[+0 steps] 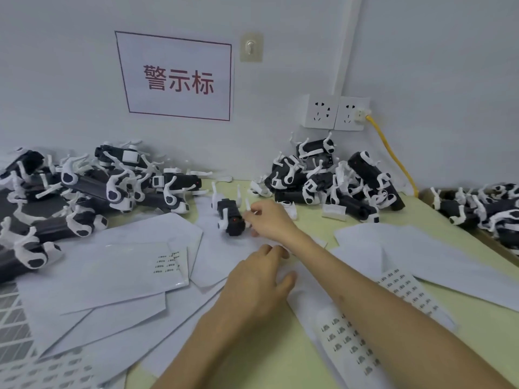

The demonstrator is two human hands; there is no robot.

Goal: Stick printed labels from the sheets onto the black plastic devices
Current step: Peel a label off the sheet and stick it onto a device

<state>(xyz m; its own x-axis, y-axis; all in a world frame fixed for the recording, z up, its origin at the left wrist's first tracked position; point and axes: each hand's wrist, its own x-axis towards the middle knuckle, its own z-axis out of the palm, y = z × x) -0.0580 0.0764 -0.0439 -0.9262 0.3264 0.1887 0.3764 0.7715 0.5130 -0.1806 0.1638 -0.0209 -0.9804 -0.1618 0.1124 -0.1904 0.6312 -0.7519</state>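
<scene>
Single black device (231, 220) with white prongs sits on white sheets at mid tabletop (280, 357), between device piles left (84, 186) and right (331, 178). Right hand (269, 220) is at the device's right side with fingers (251, 216) bunched together against it; cannot tell if they pinch a label. Left hand (258, 282) rests on a paper sheet (213, 259), fingers lightly bent and close together, thumb apart, just beside the label strip (348, 341) lying under the right forearm.
</scene>
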